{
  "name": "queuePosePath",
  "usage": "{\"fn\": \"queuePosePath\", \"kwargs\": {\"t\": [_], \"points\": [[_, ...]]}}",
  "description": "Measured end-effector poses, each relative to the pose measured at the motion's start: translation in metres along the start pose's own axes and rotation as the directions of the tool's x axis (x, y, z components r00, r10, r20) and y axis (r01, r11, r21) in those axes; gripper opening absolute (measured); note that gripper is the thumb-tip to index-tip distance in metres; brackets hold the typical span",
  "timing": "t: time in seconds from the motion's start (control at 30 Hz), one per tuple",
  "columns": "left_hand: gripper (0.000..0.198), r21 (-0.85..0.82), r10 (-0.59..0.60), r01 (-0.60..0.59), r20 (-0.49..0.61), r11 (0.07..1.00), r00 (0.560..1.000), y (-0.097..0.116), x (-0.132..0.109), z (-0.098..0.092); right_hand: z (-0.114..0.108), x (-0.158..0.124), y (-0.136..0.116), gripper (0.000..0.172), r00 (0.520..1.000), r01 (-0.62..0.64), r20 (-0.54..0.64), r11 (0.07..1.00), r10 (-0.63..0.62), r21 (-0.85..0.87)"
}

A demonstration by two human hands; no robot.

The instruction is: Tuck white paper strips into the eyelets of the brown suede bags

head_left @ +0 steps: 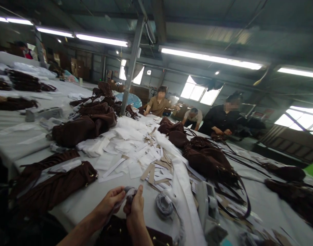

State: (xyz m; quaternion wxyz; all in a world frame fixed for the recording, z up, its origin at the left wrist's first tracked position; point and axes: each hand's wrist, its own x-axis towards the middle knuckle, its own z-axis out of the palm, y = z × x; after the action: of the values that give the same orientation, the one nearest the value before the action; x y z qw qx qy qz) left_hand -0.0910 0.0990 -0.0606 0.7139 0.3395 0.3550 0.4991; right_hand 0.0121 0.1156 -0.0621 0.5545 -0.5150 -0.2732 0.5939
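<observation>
Low in the middle of the head view, my left hand (109, 204) pinches a strip of translucent grey wrapping film (129, 188). My right hand (136, 207), thumb up, is closed beside it on a dark brown bag strap (131, 196) that the film partly covers. Just below the hands lies a dark brown bag (115, 233) with small gold-coloured metal fittings, mostly hidden by my forearms. To the right of my right hand, a coiled roll of the grey film (164, 205) rests on the table, its loose end trailing toward the front edge.
White paper sheets and card strips (148, 160) cover the table's middle. Brown bags (82, 130) are piled left, more brown bags (210, 160) right. A grey tape dispenser (206, 205) stands near right. Co-workers, including one in a brown shirt (159, 105), are across the table. A post (133, 65) rises behind.
</observation>
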Motion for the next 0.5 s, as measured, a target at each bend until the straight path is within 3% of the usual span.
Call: {"fn": "queuePosePath", "kwargs": {"t": [0.17,0.33,0.5], "points": [[0.045,0.006,-0.010,0.011,-0.072,1.000,0.997,0.000,0.003,0.005,0.013,0.001,-0.001,0.054,0.995,-0.084,-0.041,0.981,0.093,0.172],[0.047,0.030,-0.061,0.060,0.063,0.998,0.996,0.004,0.001,0.007,0.010,0.001,0.001,0.047,0.989,-0.027,-0.134,0.978,0.056,0.208],[0.033,0.092,0.024,-0.039,0.162,0.995,0.986,0.013,-0.010,0.017,0.002,0.005,0.002,0.041,0.982,0.087,-0.183,0.979,-0.053,0.182]]}}
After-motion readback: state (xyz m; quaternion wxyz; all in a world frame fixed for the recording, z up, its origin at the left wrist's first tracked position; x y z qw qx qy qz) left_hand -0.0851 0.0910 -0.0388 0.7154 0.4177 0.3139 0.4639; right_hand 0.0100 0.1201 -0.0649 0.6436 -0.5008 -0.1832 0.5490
